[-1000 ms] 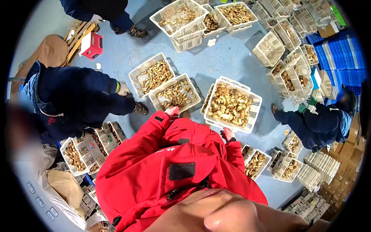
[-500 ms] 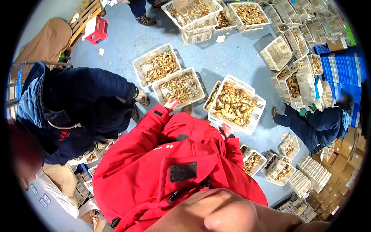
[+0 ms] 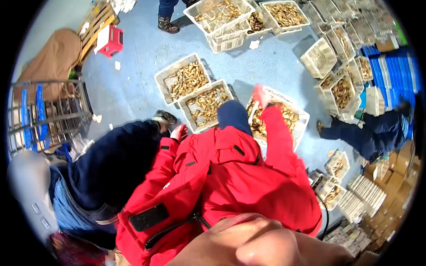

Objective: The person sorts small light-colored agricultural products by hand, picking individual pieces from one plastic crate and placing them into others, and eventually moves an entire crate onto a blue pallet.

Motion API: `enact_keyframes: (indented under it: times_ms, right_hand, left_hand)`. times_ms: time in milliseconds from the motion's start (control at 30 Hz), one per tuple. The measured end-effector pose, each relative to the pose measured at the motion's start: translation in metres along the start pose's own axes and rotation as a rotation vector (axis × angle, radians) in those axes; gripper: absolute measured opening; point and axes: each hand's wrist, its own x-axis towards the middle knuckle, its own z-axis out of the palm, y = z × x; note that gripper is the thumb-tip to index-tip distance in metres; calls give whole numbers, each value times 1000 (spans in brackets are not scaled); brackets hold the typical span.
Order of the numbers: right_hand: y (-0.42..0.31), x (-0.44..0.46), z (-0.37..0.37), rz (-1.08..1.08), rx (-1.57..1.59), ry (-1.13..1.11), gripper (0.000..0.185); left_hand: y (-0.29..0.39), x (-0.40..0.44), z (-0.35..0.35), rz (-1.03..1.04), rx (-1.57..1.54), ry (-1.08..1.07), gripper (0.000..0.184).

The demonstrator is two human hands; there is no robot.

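Observation:
My right hand, smeared by motion, is over the far left edge of a white plastic crate of brown and cream, mushroom-like pieces. Whether it holds anything cannot be made out. Beside the lower left corner of another white crate is my left hand, its fingers curled in, with nothing visible in them. That crate holds more such pieces, with its mesh floor showing between them. My dark-blue trouser knee stands between the two crates.
A further crate of pieces adjoins on the left. A co-worker in dark clothing bends close on my left; another person is at right. Stacked crates, a red-and-white stool and a metal cage trolley stand around.
My right hand has moved up and across the right crate. My left hand has come off the other crate's rim, toward me. The co-worker on the left has bent lower, and my knee has come forward.

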Motion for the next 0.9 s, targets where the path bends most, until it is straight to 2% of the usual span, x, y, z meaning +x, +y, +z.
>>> enact_keyframes:
  times_ms: [33, 67, 100, 133, 167, 233, 267, 333, 400, 433, 467, 500, 533, 600, 667, 700, 733, 767, 800, 833, 867, 900]
  right_hand:
    - [-88, -36, 90, -149, -254, 77, 45]
    - [-144, -44, 140, -259, -278, 46, 55]
    - [-182, -17, 165, -488, -472, -37, 66]
    - [-206, 28, 181, -785, -407, -125, 73]
    - [-258, -13, 234, -666, -618, -76, 78]
    - [-302, 32, 258, -771, -633, -139, 84]
    - [-322, 28, 274, -870, -752, -107, 85]
    - [-335, 86, 275, -864, -722, -94, 75]
    - [-354, 133, 269, -862, -847, -22, 80]
    - [-363, 157, 265, -860, -909, 13, 82]
    - [-373, 163, 264, -908, -1137, 158, 82]
    - [-389, 157, 268, -670, -1022, 86, 82]
    - [-403, 179, 267, -653, -1034, 84, 83]
    - [-423, 239, 248, -664, -1159, 171, 84]
    - [-450, 298, 232, -700, -1266, 256, 85]
    - [-467, 319, 224, -700, -1237, 185, 83]
    - [-473, 342, 218, -699, -1126, 176, 82]
    - [-487, 327, 223, -638, -998, 76, 82]
    - [-507, 335, 222, -599, -1011, 61, 82]
    - [-526, 344, 221, -561, -1025, 46, 83]
    - [-531, 369, 213, -637, -966, 14, 81]
    - [-534, 396, 204, -711, -908, -23, 80]
  left_hand:
    - [-9, 11, -17, 8, -31, -18, 47]
    - [-18, 22, -32, 38, -47, -52, 49]
    - [-26, 30, -44, 65, -74, -58, 49]
    - [-33, 42, -55, 97, -106, -67, 49]
    - [-49, 68, -68, 135, -102, -53, 49]
    - [-61, 80, -76, 187, -85, -41, 49]
    - [-58, 79, -76, 205, -63, -46, 48]
    - [-50, 84, -64, 243, -33, -58, 48]
    - [-47, 87, -51, 274, -10, -59, 47]
    - [-46, 90, -39, 167, -324, -56, 46]
    - [-45, 90, -28, 47, -630, -52, 46]
    - [-31, 77, -9, 77, -486, 31, 45]
    - [-8, 72, 12, 115, -339, 108, 44]
    - [-9, 118, 1, 49, -481, -101, 42]
    - [8, 170, 27, 36, -163, 187, 45]
    - [18, 176, 39, 7, 2, 343, 48]
    - [78, 141, 73, 146, 908, 196, 53]
    - [102, 149, 98, 152, 628, 229, 51]
    - [125, 169, 121, 167, 345, 259, 49]
    - [165, 170, 157, 135, 209, 290, 49]
    - [217, 158, 206, 105, 68, 325, 50]
    - [256, 157, 240, 210, 35, 259, 54]
